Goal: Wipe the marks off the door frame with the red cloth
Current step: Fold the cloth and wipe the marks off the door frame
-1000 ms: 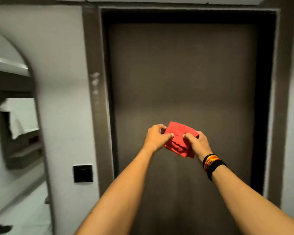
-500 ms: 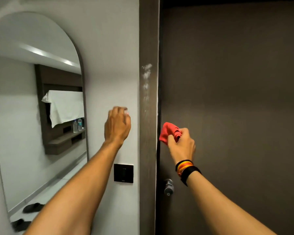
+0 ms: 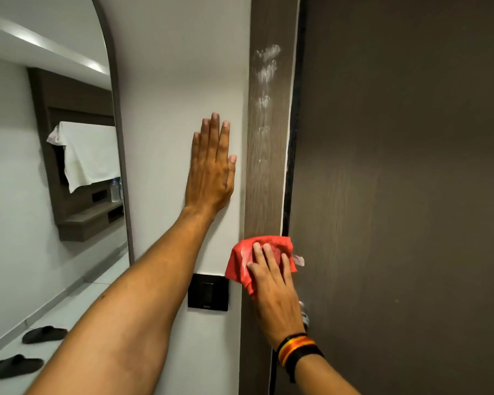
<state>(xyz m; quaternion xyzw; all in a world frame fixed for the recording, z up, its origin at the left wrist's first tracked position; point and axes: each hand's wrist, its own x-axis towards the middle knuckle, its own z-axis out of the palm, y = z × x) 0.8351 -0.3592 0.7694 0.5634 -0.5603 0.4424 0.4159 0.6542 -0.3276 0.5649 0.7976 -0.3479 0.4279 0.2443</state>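
White smeared marks [image 3: 265, 64] run down the brown wooden door frame [image 3: 264, 195], from high up to about mid height. My right hand [image 3: 274, 292] presses the red cloth [image 3: 240, 263] flat against the frame, well below the marks; the cloth also laps onto the wall edge. My left hand [image 3: 211, 166] lies flat on the white wall [image 3: 169, 67] just left of the frame, fingers straight, holding nothing. A striped band and a black band sit on my right wrist.
The dark door [image 3: 411, 195] fills the right side, its handle [image 3: 304, 315] partly hidden behind my right hand. A black wall switch [image 3: 208, 292] sits below my left arm. An arched mirror [image 3: 49, 166] on the left reflects a shelf, a white towel and dark slippers.
I have come closer to the frame. My left hand has opened flat on the wall. My right hand has brought the cloth from beside the frame's edge onto the frame, lower down.
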